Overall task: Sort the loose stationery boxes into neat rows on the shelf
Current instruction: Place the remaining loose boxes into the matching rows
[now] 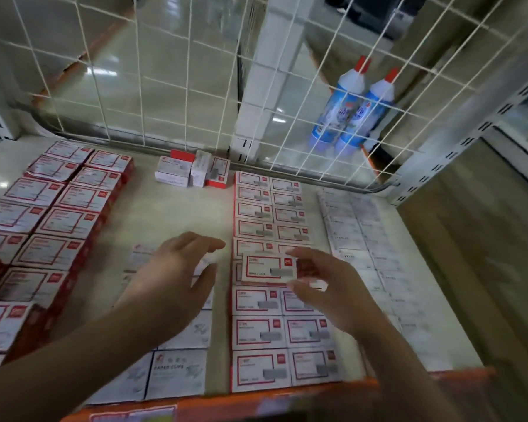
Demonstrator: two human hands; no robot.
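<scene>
The picture is bright with soft, even light and only faint shadows, white shiny spots glow on the floor [104, 71] behind the wire grid [177, 86], everything looks smeared and fuzzy, mostly the hands and the words on boxes, and straight lines bend near the edges

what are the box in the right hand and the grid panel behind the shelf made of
Box: looks like printed cardboard, matte white with red border and flat folded faces.
Grid panel: seemingly metal wire with a white coating, thin crossing rods; the coating type is unclear.
</scene>
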